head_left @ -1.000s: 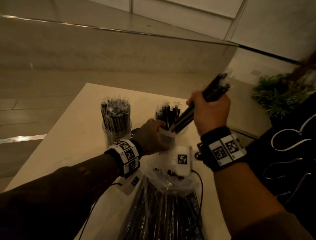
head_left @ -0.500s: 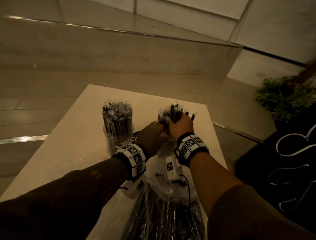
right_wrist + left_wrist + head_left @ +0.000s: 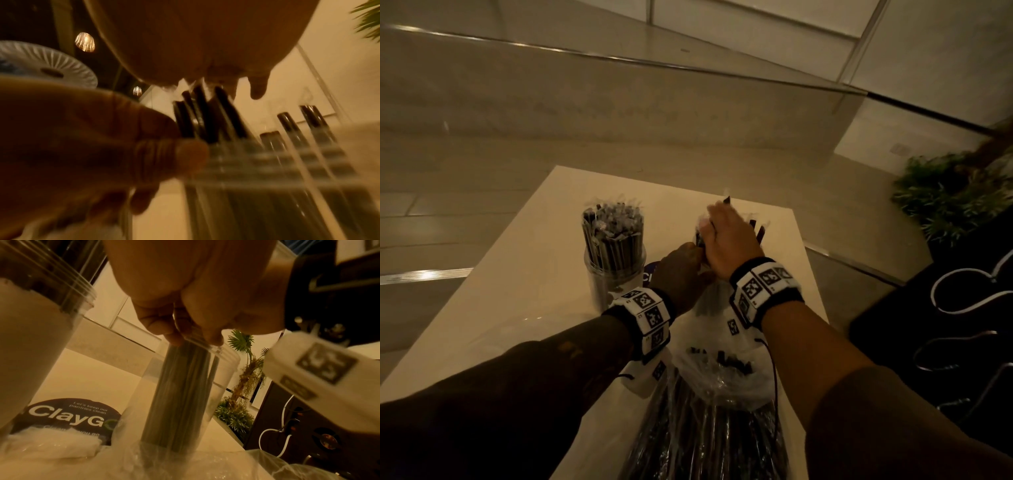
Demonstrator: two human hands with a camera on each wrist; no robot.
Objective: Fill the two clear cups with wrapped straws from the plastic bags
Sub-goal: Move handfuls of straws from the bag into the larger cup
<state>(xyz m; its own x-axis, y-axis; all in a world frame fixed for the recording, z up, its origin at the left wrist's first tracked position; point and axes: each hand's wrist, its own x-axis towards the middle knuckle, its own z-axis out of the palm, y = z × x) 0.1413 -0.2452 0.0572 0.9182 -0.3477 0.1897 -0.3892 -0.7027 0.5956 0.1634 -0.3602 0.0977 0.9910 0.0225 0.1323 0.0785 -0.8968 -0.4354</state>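
Two clear cups stand on the pale table point(image 3: 527, 281). The left cup point(image 3: 614, 263) is packed with wrapped dark straws. My left hand point(image 3: 681, 270) grips the right cup point(image 3: 222, 386) at its rim, and both hands largely hide that cup in the head view. A bundle of straws point(image 3: 180, 394) stands inside it. My right hand point(image 3: 726, 236) lies over the straw tops point(image 3: 205, 116) with its fingers stretched forward, pressing on them. A few straws point(image 3: 758, 233) lean out past its right side.
An open plastic bag of wrapped straws point(image 3: 709, 411) lies at the table's near edge, under my wrists. A dark round sticker point(image 3: 68, 415) sits between the cups. A plant point(image 3: 948, 195) and a dark bag point(image 3: 945, 325) stand off the table's right side.
My right hand carried a gripped bundle of straws down into the right cup, then spread over the straw tops. My left hand has stayed on that cup.
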